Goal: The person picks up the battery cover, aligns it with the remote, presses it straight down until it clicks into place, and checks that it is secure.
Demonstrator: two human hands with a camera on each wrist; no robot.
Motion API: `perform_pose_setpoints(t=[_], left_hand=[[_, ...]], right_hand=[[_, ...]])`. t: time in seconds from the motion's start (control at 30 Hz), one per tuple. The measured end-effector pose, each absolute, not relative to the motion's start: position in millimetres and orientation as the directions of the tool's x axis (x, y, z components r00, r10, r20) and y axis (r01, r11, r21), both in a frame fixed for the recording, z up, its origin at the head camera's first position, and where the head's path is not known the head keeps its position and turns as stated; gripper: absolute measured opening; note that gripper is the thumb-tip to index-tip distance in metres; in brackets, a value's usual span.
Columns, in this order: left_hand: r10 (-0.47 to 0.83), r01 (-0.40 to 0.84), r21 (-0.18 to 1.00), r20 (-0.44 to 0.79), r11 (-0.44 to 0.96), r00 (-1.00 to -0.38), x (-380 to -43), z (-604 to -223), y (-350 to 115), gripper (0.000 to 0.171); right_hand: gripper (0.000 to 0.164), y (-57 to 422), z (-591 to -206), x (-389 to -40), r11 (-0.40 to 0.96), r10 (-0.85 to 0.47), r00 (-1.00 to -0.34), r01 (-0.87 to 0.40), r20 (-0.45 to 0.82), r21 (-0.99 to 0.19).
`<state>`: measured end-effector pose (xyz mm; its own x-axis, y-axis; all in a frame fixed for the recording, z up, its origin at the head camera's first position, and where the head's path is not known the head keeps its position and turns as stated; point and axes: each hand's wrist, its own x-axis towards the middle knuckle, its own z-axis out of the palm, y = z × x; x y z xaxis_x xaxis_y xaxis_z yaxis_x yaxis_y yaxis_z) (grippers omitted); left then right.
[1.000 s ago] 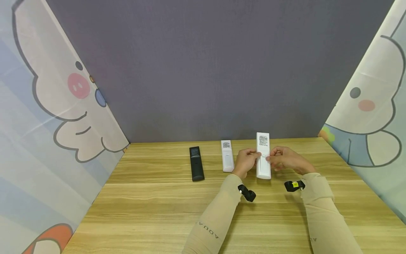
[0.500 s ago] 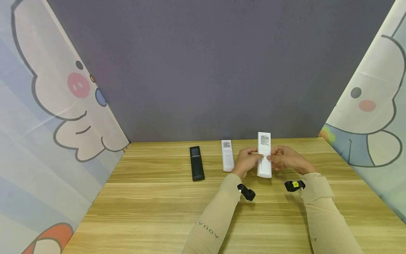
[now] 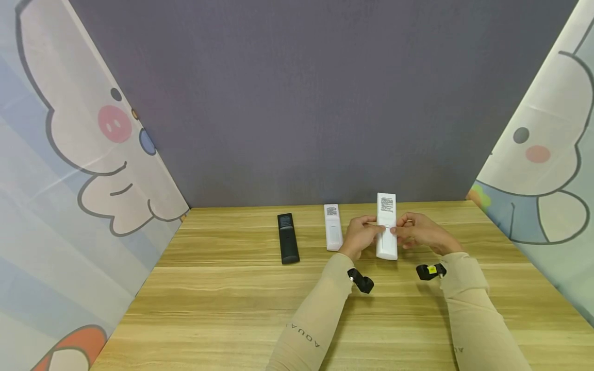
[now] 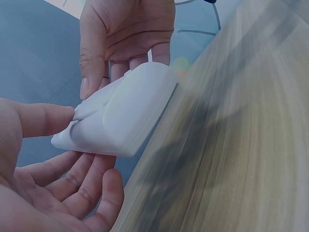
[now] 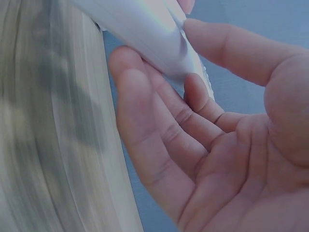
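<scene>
A white remote control [image 3: 386, 245] is held back side up, its printed label toward the far end. My left hand [image 3: 359, 237] grips it from the left, thumb on the back and fingers underneath. From the right side my right hand [image 3: 421, 233] holds it the same way. Both thumbs press close together near the notch of the battery cover. In the left wrist view the remote [image 4: 137, 108] is raised above the wooden surface, which carries its shadow. The right wrist view shows curled fingers [image 5: 169, 125] under the remote's edge.
Left of my hands, a smaller white remote [image 3: 333, 232] lies back up on the wooden table [image 3: 223, 304]. Farther left lies a black remote [image 3: 289, 242], also back up. A dark grey panel [image 3: 297, 103] stands behind the table, with cartoon-printed curtains [image 3: 69, 206] at both sides.
The white remote has shifted slightly right and away from me. My left thumb has slid a little toward the right thumb. The two remotes on the table have stayed put.
</scene>
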<state>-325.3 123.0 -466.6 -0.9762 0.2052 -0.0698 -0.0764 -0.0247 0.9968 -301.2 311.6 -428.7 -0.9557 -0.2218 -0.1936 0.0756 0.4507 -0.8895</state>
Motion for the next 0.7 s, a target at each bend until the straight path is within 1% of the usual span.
perform_pose_setpoints(t=[0.7], left_hand=[[0.197, -0.054, 0.999, -0.053, 0.001, -0.979, -324.0, -465.0, 122.4, 0.028]], right_hand=[[0.032, 309.1, -427.9, -301.3, 0.462, -0.218, -0.955, 0.082, -0.203, -0.883]])
